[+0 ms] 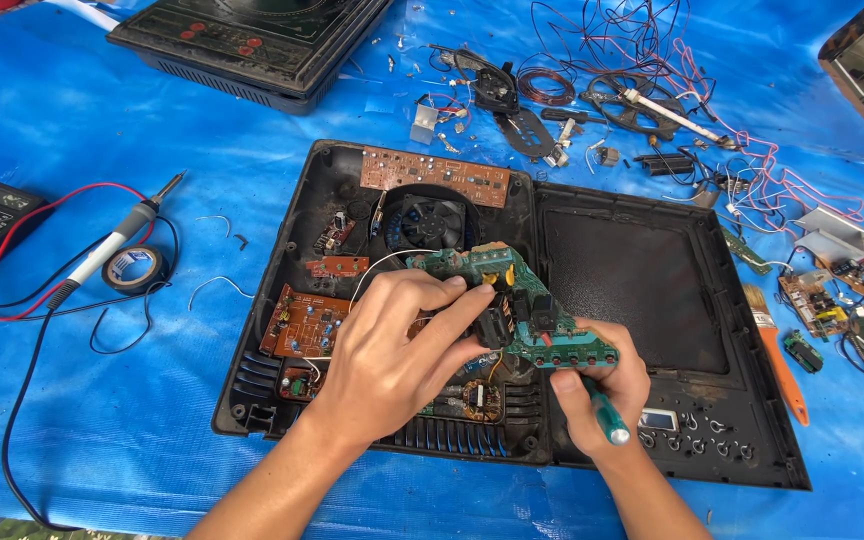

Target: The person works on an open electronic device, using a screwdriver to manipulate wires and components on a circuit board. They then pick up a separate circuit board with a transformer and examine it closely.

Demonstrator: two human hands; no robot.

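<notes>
Right hand (592,395) gripping green-handled screwdriver (607,420), left hand (392,350) pinching green circuit board (512,305), over open black casing (282,250)

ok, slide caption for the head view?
Left hand holds green circuit board above opened black appliance case; right hand grips green-handled screwdriver.

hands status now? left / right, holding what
Left hand: closed on the green circuit board.
Right hand: closed around a green-handled screwdriver, also touching the board.
</notes>
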